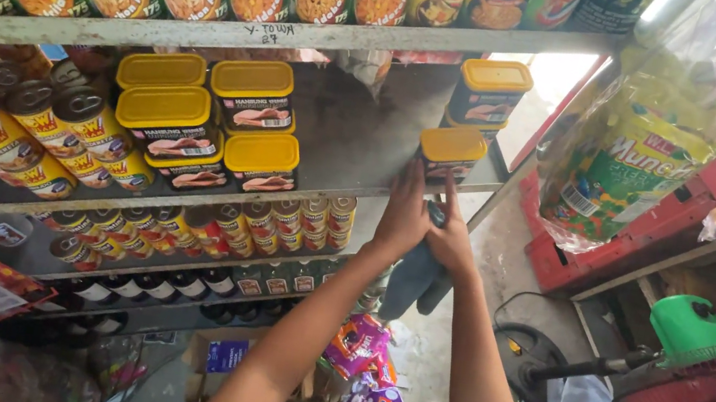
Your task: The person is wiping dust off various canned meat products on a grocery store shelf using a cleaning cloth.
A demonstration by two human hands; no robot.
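The yellow-lidded tin (pixel 450 151) sits close to the front edge of the middle shelf (pixel 357 148), so a clumsy nudge could, I think, tip it off. My left hand (pixel 402 213) rests fingers-up against it, loosely open; my right hand (pixel 452 236) is closed around a dark cloth (pixel 416 274) (hanging below).
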